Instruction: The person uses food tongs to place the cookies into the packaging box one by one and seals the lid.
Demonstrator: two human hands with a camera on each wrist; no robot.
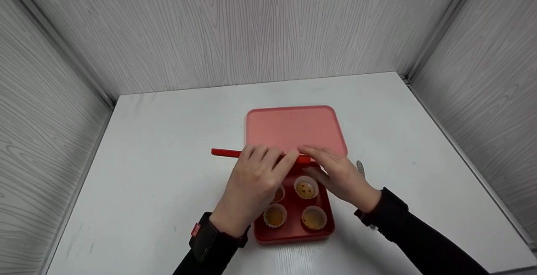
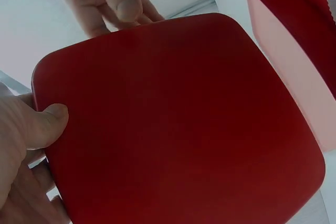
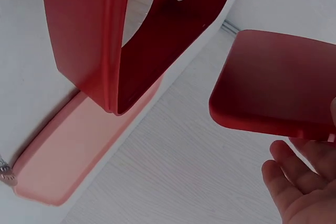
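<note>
My left hand (image 1: 256,178) grips a flat red lid (image 2: 178,119) with rounded corners, thumb on one face and fingers behind it. In the head view the lid shows nearly edge-on, raised over the far end of a red box (image 1: 293,236). My right hand (image 1: 342,174) is at the lid's right end, fingers extended along its far side and thumb apart below. In the right wrist view its fingers (image 3: 291,174) lie loosely bent just under the lid's edge. Several small muffins (image 1: 305,188) in white paper cups sit inside the box; my left hand partly covers one.
Behind the box lies a pink tray (image 1: 293,126) on the white table (image 1: 168,162). A metal piece of cutlery (image 1: 360,168) lies to the right, partly hidden under my right wrist. Grey wood-grain panels (image 1: 251,36) enclose the table at the back and sides.
</note>
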